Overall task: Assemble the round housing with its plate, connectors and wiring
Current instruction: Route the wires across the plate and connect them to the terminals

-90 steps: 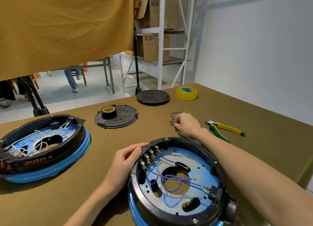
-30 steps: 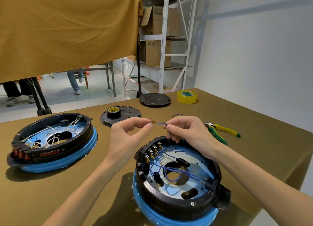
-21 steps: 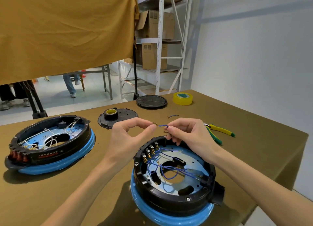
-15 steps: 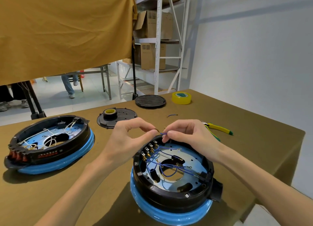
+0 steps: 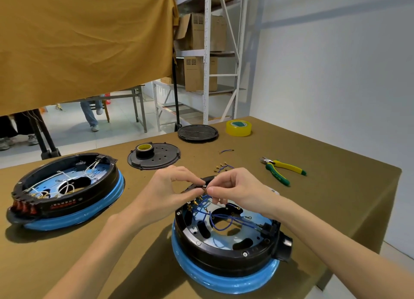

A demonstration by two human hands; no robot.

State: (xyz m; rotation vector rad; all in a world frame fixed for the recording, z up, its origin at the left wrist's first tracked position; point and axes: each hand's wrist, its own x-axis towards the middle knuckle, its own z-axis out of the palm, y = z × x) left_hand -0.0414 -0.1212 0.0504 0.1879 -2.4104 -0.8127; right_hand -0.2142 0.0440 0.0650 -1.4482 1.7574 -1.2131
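My left hand [image 5: 172, 190] and right hand [image 5: 233, 190] both pinch one wire [image 5: 207, 196] terminal above the housing [image 5: 226, 242], apparently aligning it with the connectors [image 5: 195, 203].

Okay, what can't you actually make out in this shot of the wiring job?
Head view only:
- Whether the terminal is seated: the fingertips of the left hand and right hand cover it.
- Far rim of the near housing: hidden behind both hands.
- Lettering on the other housing: too small to read.
- Loose terminals: too small to count.
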